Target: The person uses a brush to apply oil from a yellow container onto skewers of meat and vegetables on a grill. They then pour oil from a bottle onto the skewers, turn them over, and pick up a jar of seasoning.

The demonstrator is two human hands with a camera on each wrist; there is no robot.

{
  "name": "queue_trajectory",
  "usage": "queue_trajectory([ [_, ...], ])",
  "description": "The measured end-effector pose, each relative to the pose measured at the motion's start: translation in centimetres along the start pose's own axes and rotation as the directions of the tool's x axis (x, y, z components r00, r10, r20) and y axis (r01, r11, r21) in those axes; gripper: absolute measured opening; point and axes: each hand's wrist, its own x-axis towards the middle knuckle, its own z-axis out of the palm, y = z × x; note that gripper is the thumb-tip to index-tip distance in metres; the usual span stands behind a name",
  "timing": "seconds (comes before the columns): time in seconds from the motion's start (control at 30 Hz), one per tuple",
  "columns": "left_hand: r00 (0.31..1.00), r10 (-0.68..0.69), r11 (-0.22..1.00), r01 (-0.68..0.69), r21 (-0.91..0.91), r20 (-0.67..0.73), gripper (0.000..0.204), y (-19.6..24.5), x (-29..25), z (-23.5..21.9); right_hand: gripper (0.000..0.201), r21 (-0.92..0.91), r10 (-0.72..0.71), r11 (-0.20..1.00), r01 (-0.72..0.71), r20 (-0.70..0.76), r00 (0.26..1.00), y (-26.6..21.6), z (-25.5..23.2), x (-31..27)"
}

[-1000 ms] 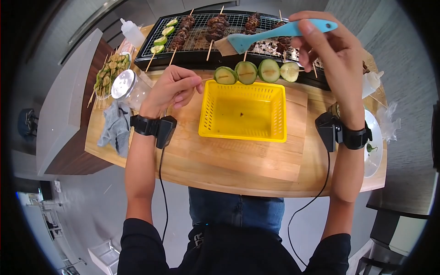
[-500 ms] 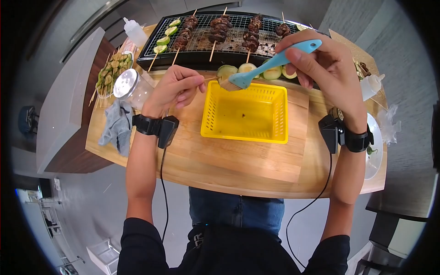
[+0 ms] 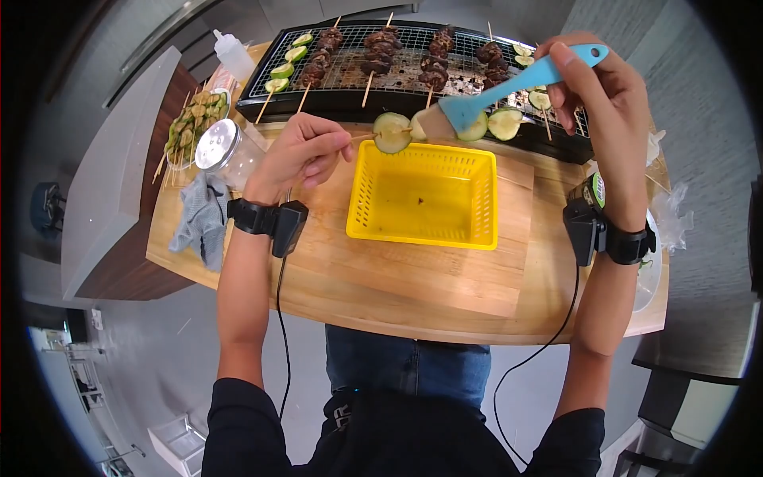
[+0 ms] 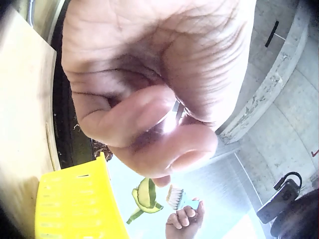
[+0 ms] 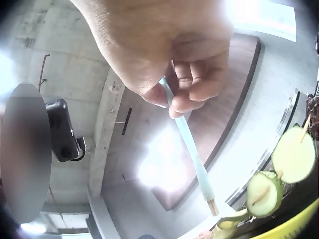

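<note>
My left hand (image 3: 306,155) pinches the stick end of a vegetable skewer between thumb and fingers. On it are several round green-skinned slices (image 3: 392,133), like zucchini or cucumber, held level above the far edge of a yellow basket (image 3: 421,242). My right hand (image 3: 600,103) grips the handle of a light-blue basting brush (image 3: 509,83). In the head view, its pale bristles overlap the second slice from the left and hide part of it. From the right wrist, the brush (image 5: 193,149) slants down toward the slices (image 5: 264,194).
Behind the basket stands a black grill (image 3: 318,103) with meat skewers (image 3: 380,49) and vegetable skewers on its mesh. A glass jar (image 3: 225,155), grey cloth (image 3: 200,219) and plate of skewers (image 3: 195,127) sit left. A squeeze bottle (image 3: 232,52) stands at the back left.
The brush went from above the skewer down to the leftmost slice, then right to the second slice. My right hand shifted right with it. The left hand stays nearly in place; the slices have tilted.
</note>
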Motion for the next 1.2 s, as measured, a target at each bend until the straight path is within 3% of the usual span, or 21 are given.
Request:
queue_trajectory([
  [0.17, 1.000, -0.015, 1.000, 0.015, -0.010, -0.013, 0.026, -0.1, -0.1, 0.0, 0.019, -0.047, 0.037, 0.998, -0.034, 0.074, 0.997, 0.1, 0.3, -0.1],
  [0.23, 1.000, -0.021, 1.000, 0.021, -0.008, -0.017, 0.027, -0.1, -0.1, 0.0, 0.020, -0.061, 0.028, 0.998, -0.032, -0.067, 0.997, 0.0, 0.5, -0.1],
  [0.27, 1.000, -0.021, 1.000, 0.021, -0.012, -0.005, 0.026, -0.1, 0.0, -0.1, 0.020, -0.061, 0.028, 0.998, -0.032, -0.066, 0.997, 0.0, 0.6, -0.1],
  [0.37, 1.000, -0.019, 1.000, 0.019, -0.007, 0.014, 0.026, -0.2, 0.0, -0.2, 0.019, 0.015, -0.006, 1.000, 0.006, 0.012, 1.000, 0.2, 1.0, -0.2],
  [0.43, 1.000, -0.020, 1.000, 0.020, 0.003, 0.024, 0.026, -0.2, 0.1, -0.2, 0.019, 0.191, 0.023, 0.981, -0.038, 0.084, 0.996, 0.4, 2.2, -0.4],
  [0.57, 1.000, -0.028, 1.000, 0.028, 0.006, 0.007, 0.026, -0.1, 0.0, 0.0, 0.019, 0.110, 0.038, 0.992, -0.053, 0.133, 0.990, 0.2, 2.5, -0.4],
  [0.63, 1.000, -0.019, 1.000, 0.019, -0.007, 0.010, 0.026, 0.0, 0.0, 0.0, 0.020, 0.078, 0.071, 0.994, -0.073, 0.037, 0.997, 0.2, 2.0, -0.3],
  [0.87, 1.000, -0.011, 0.999, 0.012, -0.041, 0.006, 0.026, -0.2, 0.1, -0.1, 0.019, 0.126, 0.072, 0.989, -0.082, 0.082, 0.994, 0.1, 1.8, -0.4],
  [1.03, 1.000, -0.022, 0.999, 0.022, -0.043, 0.001, 0.028, -0.3, 0.1, -0.3, 0.015, 0.020, 0.054, 0.998, -0.055, 0.049, 0.997, -0.1, 1.8, -0.3],
  [1.13, 1.000, -0.020, 0.999, 0.019, -0.040, -0.018, 0.028, -0.4, 0.2, -0.3, 0.013, 0.105, 0.050, 0.993, -0.058, 0.081, 0.995, -0.1, 2.1, -0.4],
  [1.2, 0.999, -0.005, 1.000, 0.004, -0.013, -0.054, 0.027, -0.5, 0.1, -0.2, 0.014, 0.056, 0.074, 0.995, -0.077, 0.064, 0.995, -0.4, 2.2, -0.4],
])
